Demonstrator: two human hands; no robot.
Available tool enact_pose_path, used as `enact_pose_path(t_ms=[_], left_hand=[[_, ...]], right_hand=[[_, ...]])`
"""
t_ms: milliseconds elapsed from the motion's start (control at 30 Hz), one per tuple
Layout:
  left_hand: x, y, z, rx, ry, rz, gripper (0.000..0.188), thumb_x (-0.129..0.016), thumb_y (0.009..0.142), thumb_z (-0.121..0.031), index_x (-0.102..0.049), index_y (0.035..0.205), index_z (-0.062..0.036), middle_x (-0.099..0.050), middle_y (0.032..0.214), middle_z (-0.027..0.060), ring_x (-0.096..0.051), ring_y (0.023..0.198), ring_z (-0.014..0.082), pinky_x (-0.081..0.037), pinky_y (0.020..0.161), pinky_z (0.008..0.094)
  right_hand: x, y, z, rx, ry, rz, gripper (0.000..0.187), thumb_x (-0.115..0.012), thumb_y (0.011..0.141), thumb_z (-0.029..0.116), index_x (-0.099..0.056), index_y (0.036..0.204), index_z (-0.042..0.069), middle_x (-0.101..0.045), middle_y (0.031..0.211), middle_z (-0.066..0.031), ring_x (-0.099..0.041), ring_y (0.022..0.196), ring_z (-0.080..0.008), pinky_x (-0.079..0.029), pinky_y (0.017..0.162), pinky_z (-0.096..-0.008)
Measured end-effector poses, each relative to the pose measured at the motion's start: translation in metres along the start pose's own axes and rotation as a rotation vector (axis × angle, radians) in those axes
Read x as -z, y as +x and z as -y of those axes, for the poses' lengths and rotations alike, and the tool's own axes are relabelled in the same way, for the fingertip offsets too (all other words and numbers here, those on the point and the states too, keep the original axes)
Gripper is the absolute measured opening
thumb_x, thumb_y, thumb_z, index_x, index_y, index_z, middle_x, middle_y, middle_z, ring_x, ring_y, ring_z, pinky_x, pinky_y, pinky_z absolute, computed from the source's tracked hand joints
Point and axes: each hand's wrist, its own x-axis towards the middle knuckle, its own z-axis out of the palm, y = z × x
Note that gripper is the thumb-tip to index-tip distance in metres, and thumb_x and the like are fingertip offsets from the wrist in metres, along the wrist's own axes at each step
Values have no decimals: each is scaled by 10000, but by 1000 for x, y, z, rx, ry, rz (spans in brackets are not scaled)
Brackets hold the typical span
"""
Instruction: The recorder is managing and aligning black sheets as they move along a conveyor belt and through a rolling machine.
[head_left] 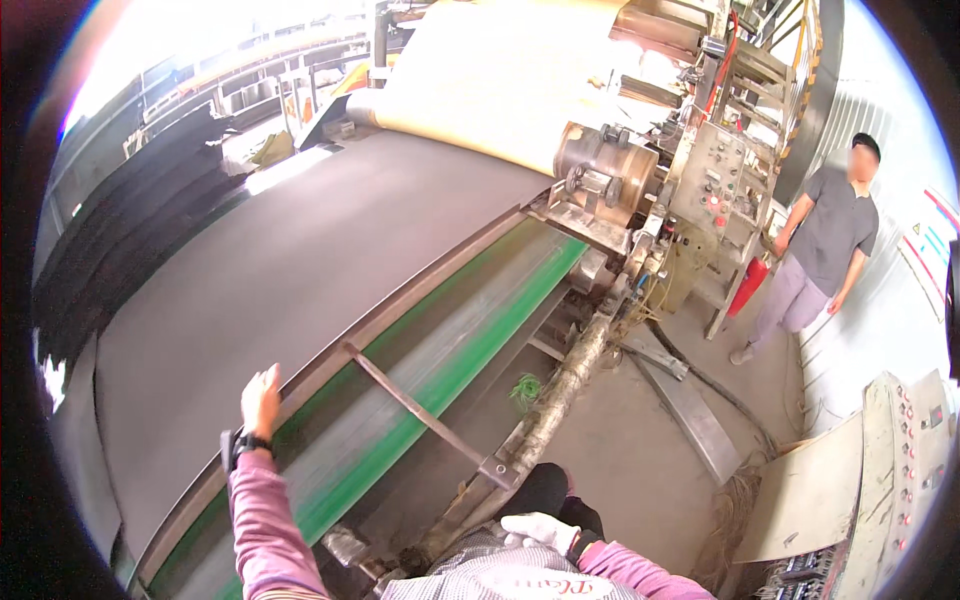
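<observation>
My left hand, bare and with a dark watch at the wrist, is at the brown metal side rail of a wide machine bed. Its fingers point up and away, with nothing seen in them. A broad dark grey sheet lies on the bed just beyond that hand. Near my body, my right hand wears a white glove and rests against my checked apron, fingers laid out flat. Below the rail runs a green-edged belt, crossed by a metal bar.
A large roller with pale yellow sheeting stands at the far end. A control panel is beside it. Another person walks at the right near a red fire extinguisher. An open electrical cabinet stands lower right; cables cross the floor.
</observation>
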Motion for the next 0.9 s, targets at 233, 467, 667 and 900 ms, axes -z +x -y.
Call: enact_pose_path(t_ms=[233, 467, 667, 900], left_hand=[[-4, -127, 113, 304, 541, 55, 209, -448, 932, -194, -596, 1071, -143, -599, 681, 73, -611, 723, 242, -497, 635, 387], [-4, -44, 16, 581, 132, -101, 626, -411, 881, -549, -680, 716, -8, -646, 797, 189, -622, 805, 341, -482, 742, 432], [0, -33, 28, -22, -7, -25, 336, -405, 934, -259, -558, 1163, -65, -639, 984, 204, -616, 879, 359, -472, 788, 476], [-8, -114, 145, 318, 219, 323, 334, -422, 920, -156, -510, 1222, -44, -639, 860, 212, -634, 783, 338, -513, 691, 426]], right_hand=[[0, 1, -3, -21, -23, -38, 336, -543, 911, 333, -645, 1077, 59, -671, 823, -37, -543, 652, -68, -403, 542, -196], [-5, 2, -6, 8, -3, -61, 326, -550, 909, 329, -642, 1084, 69, -667, 848, -32, -525, 643, -64, -400, 540, -189], [-2, 0, -9, 59, -138, -51, 391, -555, 889, 418, -669, 1018, 67, -672, 863, -33, -581, 759, -111, -446, 641, -257], [0, 9, -11, -28, -46, -71, 360, -549, 905, 364, -639, 1084, 65, -664, 858, -37, -590, 762, -94, -424, 605, -219]])
